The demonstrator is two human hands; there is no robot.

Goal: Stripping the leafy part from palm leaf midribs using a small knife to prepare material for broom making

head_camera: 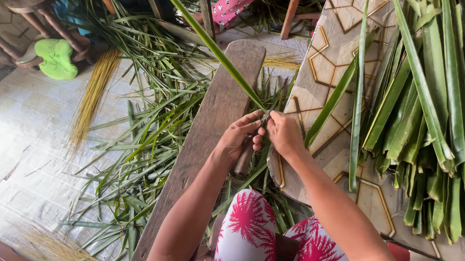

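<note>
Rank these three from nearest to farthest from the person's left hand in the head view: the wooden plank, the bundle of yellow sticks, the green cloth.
Measured from the left hand:
1. Wooden plank, directly beneath and beside the hand.
2. Bundle of yellow sticks, on the floor to the left.
3. Green cloth, farther left and up, by the furniture legs.

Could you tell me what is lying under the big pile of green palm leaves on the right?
The pile of green palm leaves rests on a beige patterned mat with gold hexagon lines. What the leaves cover of that mat cannot be seen.
</note>
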